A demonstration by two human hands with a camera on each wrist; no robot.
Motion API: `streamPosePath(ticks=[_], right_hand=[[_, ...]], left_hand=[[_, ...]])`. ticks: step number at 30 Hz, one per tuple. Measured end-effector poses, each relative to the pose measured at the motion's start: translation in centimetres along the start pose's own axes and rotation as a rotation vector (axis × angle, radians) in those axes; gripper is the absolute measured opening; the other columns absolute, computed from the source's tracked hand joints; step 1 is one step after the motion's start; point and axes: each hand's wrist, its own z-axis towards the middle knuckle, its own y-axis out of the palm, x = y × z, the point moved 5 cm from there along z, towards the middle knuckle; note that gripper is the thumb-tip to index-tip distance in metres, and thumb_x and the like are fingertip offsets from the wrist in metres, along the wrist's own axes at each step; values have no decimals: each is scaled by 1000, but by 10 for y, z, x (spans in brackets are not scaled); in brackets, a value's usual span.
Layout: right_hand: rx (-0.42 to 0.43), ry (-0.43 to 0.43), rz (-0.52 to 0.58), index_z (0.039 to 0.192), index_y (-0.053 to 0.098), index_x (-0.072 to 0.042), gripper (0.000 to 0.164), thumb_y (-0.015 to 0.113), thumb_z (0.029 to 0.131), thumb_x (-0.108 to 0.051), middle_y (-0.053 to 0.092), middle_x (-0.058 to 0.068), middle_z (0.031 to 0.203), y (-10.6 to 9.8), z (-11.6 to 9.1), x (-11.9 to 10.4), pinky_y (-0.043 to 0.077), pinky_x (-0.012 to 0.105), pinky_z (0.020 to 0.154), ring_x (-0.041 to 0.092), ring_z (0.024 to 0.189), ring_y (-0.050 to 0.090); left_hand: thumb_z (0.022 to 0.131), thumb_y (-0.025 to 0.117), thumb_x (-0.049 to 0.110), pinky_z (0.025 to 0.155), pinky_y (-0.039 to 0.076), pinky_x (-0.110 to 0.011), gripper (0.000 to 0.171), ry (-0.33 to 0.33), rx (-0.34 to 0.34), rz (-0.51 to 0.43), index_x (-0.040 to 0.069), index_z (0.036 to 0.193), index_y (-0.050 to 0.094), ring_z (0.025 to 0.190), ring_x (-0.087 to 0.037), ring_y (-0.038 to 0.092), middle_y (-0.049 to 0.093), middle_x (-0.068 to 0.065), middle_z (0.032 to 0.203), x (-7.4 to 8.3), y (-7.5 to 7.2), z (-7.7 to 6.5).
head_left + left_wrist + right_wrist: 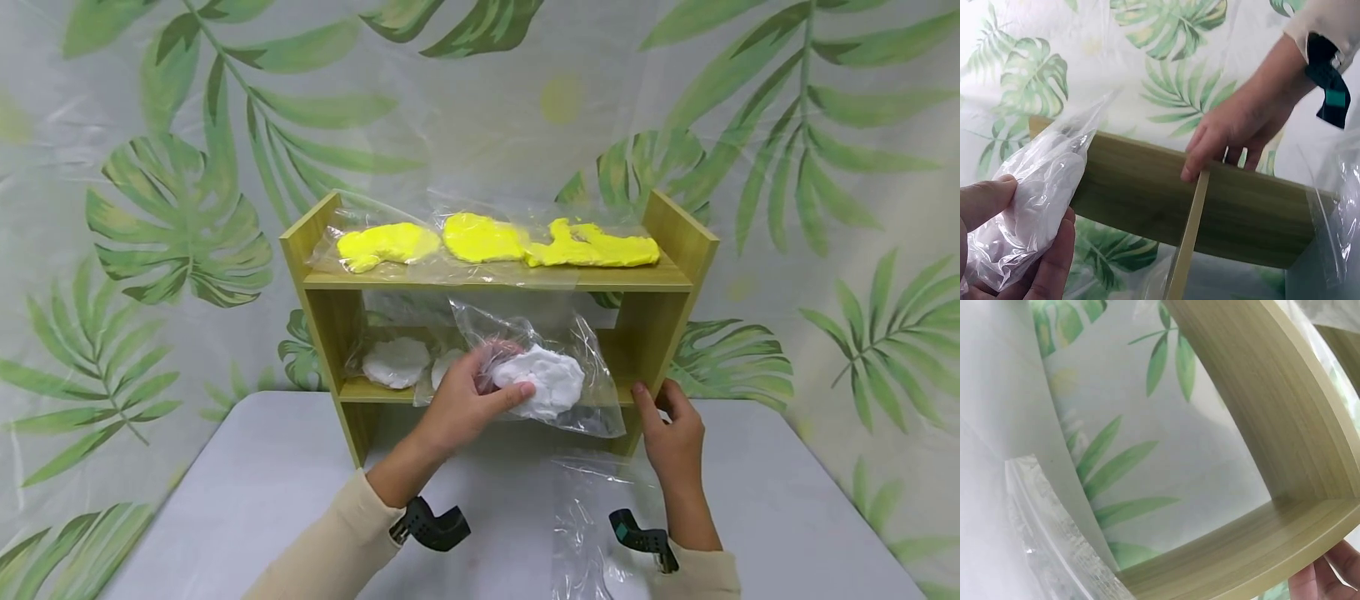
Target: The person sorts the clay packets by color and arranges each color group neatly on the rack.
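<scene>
My left hand (468, 396) holds a clear plastic bag (600, 387) with a white, clay-like lump (543, 381) in it, in front of the middle board. The thumb lies on the near face of the bag; the other fingers are partly hidden behind it. My right hand (675, 433) grips the right side panel of a small wooden shelf (678, 308), level with the middle board. In the left wrist view its thumb (1192, 172) is at the panel's edge. The right wrist view shows only some fingers (1325, 581) outside the panel.
Bagged yellow lumps (483, 237) line the top board. Bagged white lumps (396, 362) lie on the left of the middle board. Another clear plastic bag (581, 517) lies on the white table (247, 500), before the shelf's right side. Behind hangs a leaf-patterned cloth (487, 108).
</scene>
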Motion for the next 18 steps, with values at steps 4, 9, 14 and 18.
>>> streamPosePath(ticks=[4,9,14,18], right_hand=[[-4,-1,2,119,65,-12,33,61,95,-33,68,9,101,0,1,0,43,7,71,-2,88,56],[-3,-1,-8,119,65,-12,33,61,95,-33,68,9,102,0,1,2,43,9,72,-2,88,55],[-8,-2,-8,120,65,-13,33,60,95,-35,68,7,103,0,1,3,43,9,71,-1,89,56],[-10,4,1,119,65,-14,32,61,95,-36,68,6,102,0,1,4,43,10,71,0,89,56]], left_hand=[[84,76,15,61,45,-20,45,3,33,55,9,124,58,76,-11,53,59,-7,97,-5,-2,15],[85,75,18,57,42,-22,43,9,49,112,8,124,59,69,-10,49,57,-3,86,-12,-4,31],[87,73,22,53,34,-25,41,-30,58,166,12,123,59,60,-12,36,38,0,67,-24,-6,43],[87,72,25,66,42,-28,42,-58,61,264,12,124,58,77,-14,49,57,-2,87,-32,-9,51]])
